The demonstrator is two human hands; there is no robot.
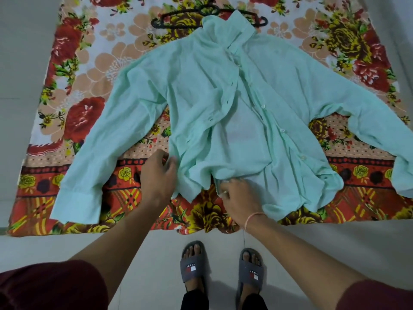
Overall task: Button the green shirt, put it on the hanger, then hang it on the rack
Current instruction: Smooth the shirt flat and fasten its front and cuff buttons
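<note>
Head view: green shirt [201, 90] lies flat and unbuttoned on a floral sheet [89, 70], sleeves spread. The black hanger [178, 17] is up top, its right half hidden under the collar. Right hand [240, 200] pinches the bottom hem. Left hand [159, 175] has its fingers curled at the shirt's side edge, can't tell if it's gripping. Grey slippers [194, 262] are on the floor below.

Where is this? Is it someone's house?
Probably a room at home: a flowery sheet is spread out, a green shirt lies on it with a hanger at its collar, and the person wears slippers on a pale floor.
</note>
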